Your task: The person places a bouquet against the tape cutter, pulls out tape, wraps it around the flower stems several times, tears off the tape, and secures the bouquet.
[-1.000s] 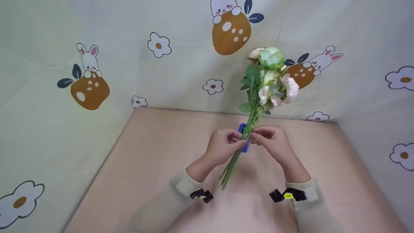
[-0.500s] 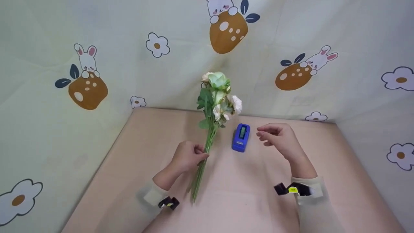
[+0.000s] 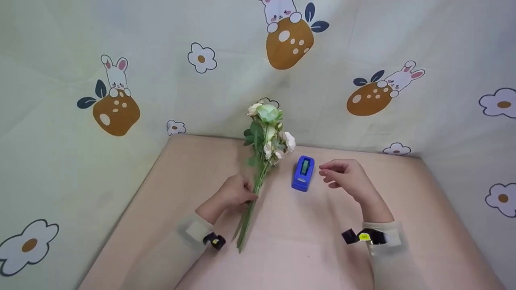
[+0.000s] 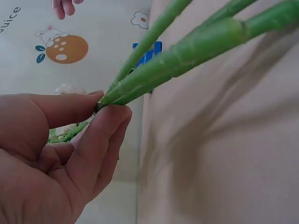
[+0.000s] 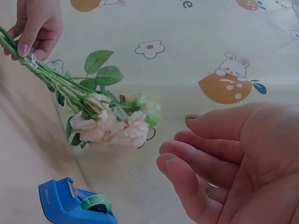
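Observation:
My left hand (image 3: 231,193) pinches the green stems of a flower bouquet (image 3: 270,139) between thumb and fingers, left of the middle of the table. The bouquet has pale pink and light green blooms with dark leaves, and leans with its heads away from me. In the left wrist view the thick stem ends (image 4: 196,51) run past the fingertips. A shiny clear patch (image 5: 32,60) shows on the stems beside that hand. Loosely bent and holding nothing, my right hand (image 3: 348,181) hovers to the right of a blue tape dispenser (image 3: 301,183) with a green-cored tape roll (image 5: 97,202).
Beneath the hands lies a table with a pinkish-beige cover (image 3: 282,257). Its far edge meets a pale cloth wall (image 3: 225,92) printed with rabbits, orange fruits and flowers. The same cloth rises at left and right.
One second ago both hands were at the stems, in front of the dispenser. The left hand has carried the bouquet left and lower; the right has come away slightly right. The dispenser now shows fully.

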Motion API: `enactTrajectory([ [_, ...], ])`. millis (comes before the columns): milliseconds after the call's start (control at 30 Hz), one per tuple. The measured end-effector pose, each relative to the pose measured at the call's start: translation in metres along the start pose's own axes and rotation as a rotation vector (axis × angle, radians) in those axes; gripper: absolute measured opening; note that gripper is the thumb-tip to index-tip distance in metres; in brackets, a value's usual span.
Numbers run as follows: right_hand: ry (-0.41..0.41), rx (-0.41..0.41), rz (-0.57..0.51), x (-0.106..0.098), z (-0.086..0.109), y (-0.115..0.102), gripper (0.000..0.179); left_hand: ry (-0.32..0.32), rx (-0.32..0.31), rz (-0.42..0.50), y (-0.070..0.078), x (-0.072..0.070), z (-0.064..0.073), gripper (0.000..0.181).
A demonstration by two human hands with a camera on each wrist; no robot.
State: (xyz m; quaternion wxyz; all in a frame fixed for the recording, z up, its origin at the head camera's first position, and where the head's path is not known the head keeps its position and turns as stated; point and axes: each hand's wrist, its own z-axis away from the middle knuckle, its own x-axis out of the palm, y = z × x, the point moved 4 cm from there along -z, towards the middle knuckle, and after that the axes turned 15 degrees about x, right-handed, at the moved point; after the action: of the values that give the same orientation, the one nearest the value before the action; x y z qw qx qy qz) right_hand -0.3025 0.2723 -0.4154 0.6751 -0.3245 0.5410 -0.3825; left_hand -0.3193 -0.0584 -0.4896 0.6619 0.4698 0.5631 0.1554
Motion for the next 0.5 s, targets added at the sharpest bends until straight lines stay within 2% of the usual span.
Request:
enactTrajectory([
  [100, -0.01, 0.011, 0.003, 0.003, -0.002, 0.001, 0.026, -0.061, -0.024, -0.012, -0.003, 0.008, -0.007, 0.025],
  [200, -0.033, 0.011, 0.001, 0.008, -0.004, 0.002, 0.027, -0.127, -0.081, -0.015, -0.011, 0.012, -0.008, 0.025],
  [300, -0.054, 0.007, 0.01, 0.009, -0.005, 0.001, 0.029, -0.159, -0.125, 0.012, -0.019, 0.013, -0.009, 0.025],
  [400, -0.063, 0.006, 0.021, 0.009, -0.007, 0.0, 0.029, -0.164, -0.128, 0.058, -0.023, 0.013, -0.009, 0.026],
  [500, -0.066, 0.019, 0.019, 0.008, -0.009, 0.0, 0.03, -0.195, -0.109, 0.08, -0.022, 0.012, -0.009, 0.024],
])
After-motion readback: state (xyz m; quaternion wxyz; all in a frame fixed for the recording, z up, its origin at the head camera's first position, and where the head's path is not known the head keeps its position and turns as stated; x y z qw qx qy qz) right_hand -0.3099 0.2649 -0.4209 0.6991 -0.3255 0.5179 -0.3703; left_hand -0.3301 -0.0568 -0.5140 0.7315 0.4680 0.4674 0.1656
